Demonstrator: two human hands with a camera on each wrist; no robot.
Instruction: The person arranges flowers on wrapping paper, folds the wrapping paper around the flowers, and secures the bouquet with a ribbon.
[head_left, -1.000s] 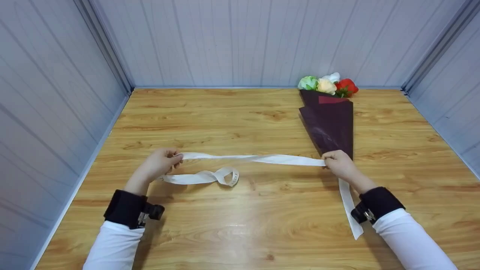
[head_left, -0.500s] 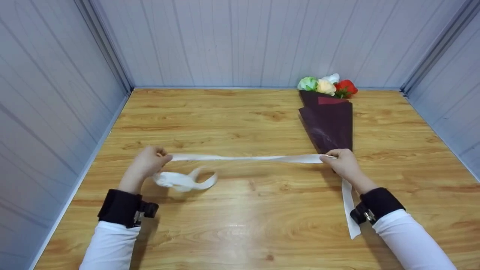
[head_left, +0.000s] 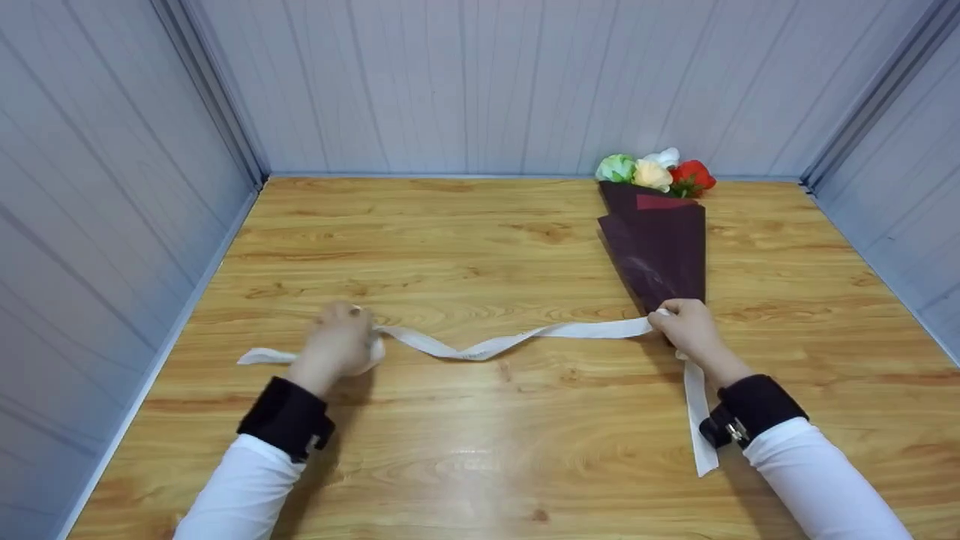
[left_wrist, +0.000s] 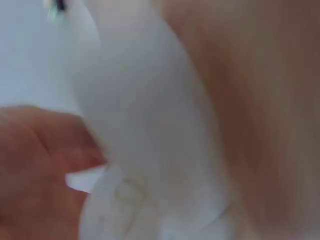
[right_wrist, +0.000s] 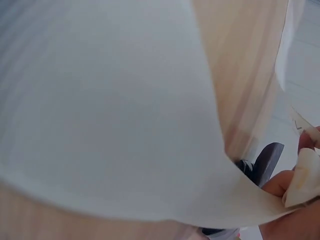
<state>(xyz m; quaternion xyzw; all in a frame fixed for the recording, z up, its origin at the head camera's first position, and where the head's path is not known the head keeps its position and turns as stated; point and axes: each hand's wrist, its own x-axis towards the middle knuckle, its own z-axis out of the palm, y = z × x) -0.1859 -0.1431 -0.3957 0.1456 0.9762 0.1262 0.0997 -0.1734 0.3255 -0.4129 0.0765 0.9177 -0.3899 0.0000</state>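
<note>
White ribbon (head_left: 472,354) lies slack, long axis roughly parallel to the bench's (head_left: 420,240) far edge: tail toward the left edge, blurred left hand (head_left: 341,341) over it, grip unclear; right hand (head_left: 690,330) pinching it beside the bouquet (head_left: 660,247).

No words can be read. The white ribbon (head_left: 592,330) bears tiny dark marks (head_left: 472,355) just below centre in the head view and a blurred golden curl (left_wrist: 131,199), perhaps lettering, lower left of centre in the left wrist view.
</note>
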